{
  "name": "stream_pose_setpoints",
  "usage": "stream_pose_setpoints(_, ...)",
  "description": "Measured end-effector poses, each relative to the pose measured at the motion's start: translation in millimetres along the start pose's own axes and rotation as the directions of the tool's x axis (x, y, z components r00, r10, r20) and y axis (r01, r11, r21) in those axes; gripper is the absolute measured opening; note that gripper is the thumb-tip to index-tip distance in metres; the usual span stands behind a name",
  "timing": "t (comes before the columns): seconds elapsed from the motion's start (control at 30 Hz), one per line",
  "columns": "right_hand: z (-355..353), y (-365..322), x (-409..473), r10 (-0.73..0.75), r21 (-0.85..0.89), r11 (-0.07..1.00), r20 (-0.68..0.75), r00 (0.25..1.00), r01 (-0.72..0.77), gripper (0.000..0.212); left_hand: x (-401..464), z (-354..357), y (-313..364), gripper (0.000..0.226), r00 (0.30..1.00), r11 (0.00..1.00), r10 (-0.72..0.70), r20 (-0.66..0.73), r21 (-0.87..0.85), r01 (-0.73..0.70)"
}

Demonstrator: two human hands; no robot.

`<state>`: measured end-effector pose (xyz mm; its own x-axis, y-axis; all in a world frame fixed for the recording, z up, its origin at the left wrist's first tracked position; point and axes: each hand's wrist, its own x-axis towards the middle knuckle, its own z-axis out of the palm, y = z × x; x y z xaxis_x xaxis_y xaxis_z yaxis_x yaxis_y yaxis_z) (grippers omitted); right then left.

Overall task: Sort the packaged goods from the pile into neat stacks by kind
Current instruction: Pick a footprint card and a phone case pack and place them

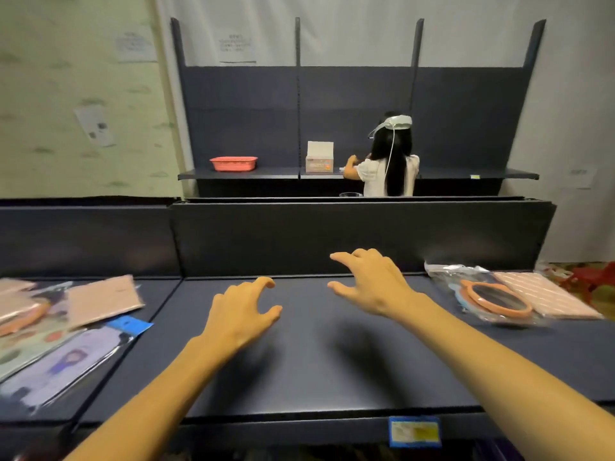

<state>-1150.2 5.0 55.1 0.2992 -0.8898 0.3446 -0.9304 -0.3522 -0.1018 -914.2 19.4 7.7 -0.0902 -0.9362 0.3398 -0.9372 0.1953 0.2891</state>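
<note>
1. Nearest the camera, on the front lip of the dark blue shelf (299,377): a blue-and-yellow price tag (414,431), right of centre.
2. Near left: pile of packaged goods w/ a pale purple packet (63,364) under a blue header card (130,324), a greenish packet (23,344) beside it, a pink flat packet (103,299) farther back. Far-left edge of pile is blurred; an orange ring shape there, can't tell what it is.
3. Mid shelf: left hand (244,316) hovers over bare shelf, fingers loosely curled & apart, holding nothing.
4. Right hand (372,282), slightly farther & to the right, fingers spread and relaxed, holding nothing; its shadow falls on the shelf below.
5. Far right on same shelf: clear bag w/ an orange-rimmed round mirror (496,299), touching a pink striped packet (545,294) on its right. Both well apart from the hands.
6. Beyond, past a low dark divider: another shelving unit (432,104) w/ a red basket (233,163) at left, an open box (320,159) mid.
7. Another person (389,168), back to camera, stands at that far shelf just right of the box.
</note>
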Motion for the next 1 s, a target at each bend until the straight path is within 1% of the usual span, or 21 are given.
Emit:
stream_pose_setpoints(0.23,25,-76,41,-0.16,0.007,0.987,0.011,0.987,0.16,0.06,-17,-41,-72,0.048,0.991,0.989,-0.126,-0.049,0.072,0.13)
stream_pose_setpoints(0.4,53,-123,77,-0.232,0.051,0.972,0.037,0.972,0.23,0.06,-27,-59,-127,0.059,0.98,0.973,-0.186,-0.068,0.124,0.193)
stream_pose_setpoints(0.5,70,-152,98,-0.272,0.089,0.959,0.042,0.961,0.268,0.061,-30,-68,-161,0.068,0.968,0.968,-0.235,-0.084,0.068,0.241)
stream_pose_setpoints(0.6,83,-182,118,-0.316,0.113,0.944,0.047,0.948,0.309,0.06,-32,-72,-186,0.058,0.951,0.952,-0.3,-0.078,0.034,0.303)
stream_pose_setpoints(0.67,92,-202,131,-0.344,0.114,0.935,0.049,0.938,0.337,0.06,-34,-74,-203,0.055,0.945,0.949,-0.313,-0.092,0.021,0.316)
stream_pose_setpoints(0.83,108,-254,156,-0.382,0.142,0.918,0.066,0.922,0.37,0.059,-39,-96,-252,0.046,0.933,0.928,-0.334,-0.134,0.127,0.351)
stream_pose_setpoints(0.9,112,-277,164,-0.392,0.144,0.914,0.064,0.918,0.38,0.058,-44,-108,-275,0.051,0.927,0.918,-0.345,-0.147,0.154,0.366)
stream_pose_setpoints(1.0,118,-312,173,-0.395,0.166,0.909,0.049,0.917,0.383,0.058,-55,-125,-311,0.054,0.916,0.912,-0.371,-0.151,0.126,0.39)
